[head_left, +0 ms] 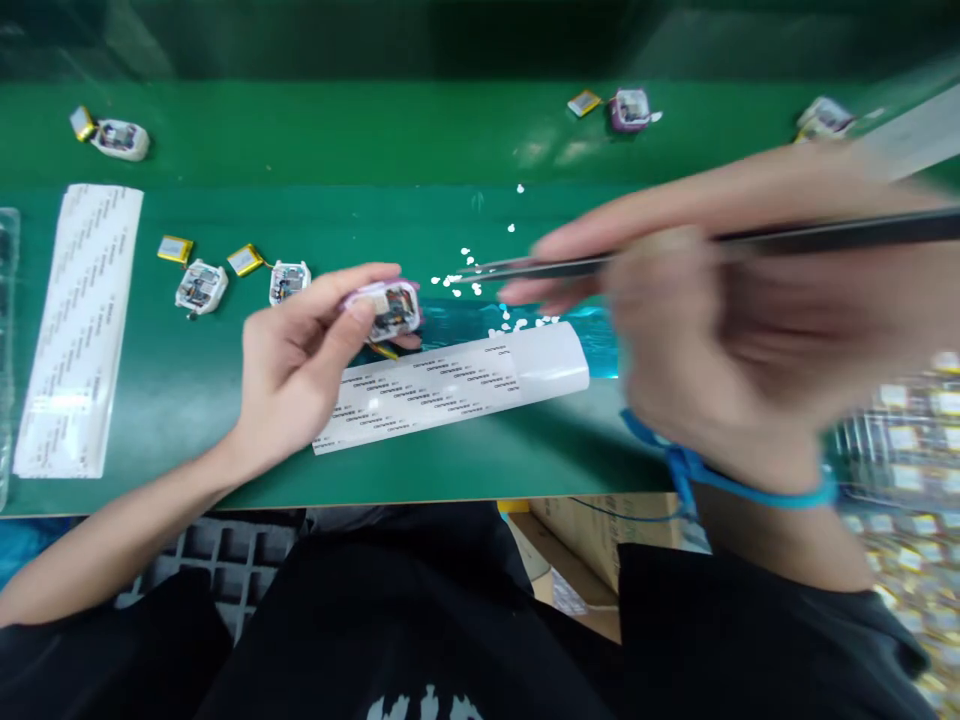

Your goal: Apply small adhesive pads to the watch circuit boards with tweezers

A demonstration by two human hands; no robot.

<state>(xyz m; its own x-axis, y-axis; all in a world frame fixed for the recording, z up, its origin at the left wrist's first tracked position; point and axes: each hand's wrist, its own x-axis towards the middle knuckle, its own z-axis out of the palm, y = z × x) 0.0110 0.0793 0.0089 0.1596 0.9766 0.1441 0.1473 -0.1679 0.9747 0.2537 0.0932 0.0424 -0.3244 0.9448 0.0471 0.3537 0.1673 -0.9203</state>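
Observation:
My left hand [300, 360] grips a small open device [394, 309] with a white and purple case, its circuit parts facing up. A pair of dark tweezers [570, 268] is held in my right hand [675, 300], which is blurred. The tweezer tips point left, over small white pieces [465, 251] scattered on the green mat. Whether the tips hold a piece I cannot make out. Below them, a white printed sheet [450, 385] lies partly over a blue film [600, 335].
Two open devices with yellow batteries [201, 287] lie left of my left hand. Printed strips [79, 330] rest at the far left. More devices [630, 110] sit along the back. Trays of parts [904, 440] stand at the right. A blue wrist strap [765, 490] circles my right wrist.

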